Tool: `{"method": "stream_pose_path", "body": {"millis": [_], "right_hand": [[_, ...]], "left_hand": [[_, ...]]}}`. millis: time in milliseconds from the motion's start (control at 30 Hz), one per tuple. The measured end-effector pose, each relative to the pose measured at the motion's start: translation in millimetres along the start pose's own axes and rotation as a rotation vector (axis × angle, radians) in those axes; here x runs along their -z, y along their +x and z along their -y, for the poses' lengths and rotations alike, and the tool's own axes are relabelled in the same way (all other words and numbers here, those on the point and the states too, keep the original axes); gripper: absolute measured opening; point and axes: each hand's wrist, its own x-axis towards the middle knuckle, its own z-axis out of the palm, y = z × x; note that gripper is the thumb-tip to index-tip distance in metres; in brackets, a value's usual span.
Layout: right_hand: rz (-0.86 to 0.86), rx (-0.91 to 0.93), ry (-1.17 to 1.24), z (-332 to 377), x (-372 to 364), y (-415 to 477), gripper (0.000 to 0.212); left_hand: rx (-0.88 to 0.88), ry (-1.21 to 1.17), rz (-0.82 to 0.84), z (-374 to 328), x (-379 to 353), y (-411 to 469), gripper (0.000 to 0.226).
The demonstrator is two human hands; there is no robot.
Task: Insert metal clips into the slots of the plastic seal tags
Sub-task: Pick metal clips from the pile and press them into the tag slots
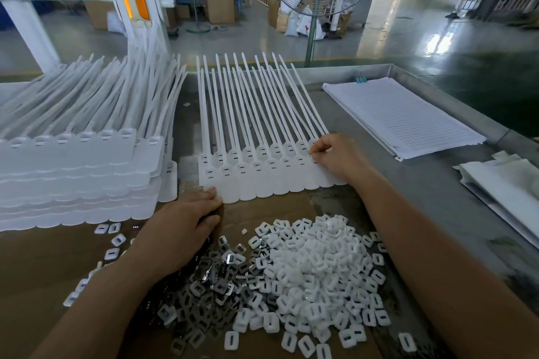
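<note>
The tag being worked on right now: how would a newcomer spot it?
Start at the fan of white seal tags laid flat mid-table, between the tall stack and the gridded paper. Go to its far right end. It is the one under the pinching fingertips of the right hand.

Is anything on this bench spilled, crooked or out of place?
Mostly tidy. The pile of clips lies loose on the cardboard, and a few strays have scattered left, near the stacked tags. The row of tags being filled fans slightly askew. The right hand pinches at a slot; the left hand steadies the row's edge.
</note>
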Motion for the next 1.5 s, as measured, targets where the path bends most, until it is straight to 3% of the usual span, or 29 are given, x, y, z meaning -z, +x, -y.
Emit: {"method": "stream_pose_path", "body": {"millis": [133,500,733,867,1100,1233,1333,1500], "right_hand": [[-0.013,-0.021,0.028,1.5,-0.7,0.6,0.015],[0.013,-0.149,-0.074,16.0,3.8,10.5,0.026],[-0.009,-0.043,-0.031,7.3,4.4,-0.6,0.023],[-0.012,-0.003,0.019,3.2,5.2,-6.5,0.011],[0.032,0.036,0.129,-3.8,8.2,-23.6,0.023],[0.026,0.042,0.271,0.0,18.9,-32.0,0.016],[0.128,0.086,0.222,6.3,34.8,-42.7,0.014],[0.49,0.148,0.053,17.6,51.6,-61.4,0.015]], "left_hand": [[0.005,-0.005,0.009,-0.8,1.2,-0.2,0.041],[-0.004,-0.006,0.004,-0.4,1.5,0.2,0.041],[-0.007,-0.007,0.006,-0.1,1.1,0.1,0.041],[-0.012,0.003,0.0,-0.1,0.8,0.7,0.041],[-0.011,0.019,-0.001,0.0,1.8,0.9,0.041],[-0.012,0.02,0.004,1.3,1.8,1.5,0.041],[-0.008,0.023,0.01,1.2,2.1,2.1,0.041],[-0.006,0.029,0.021,1.6,2.9,1.5,0.041]]}}
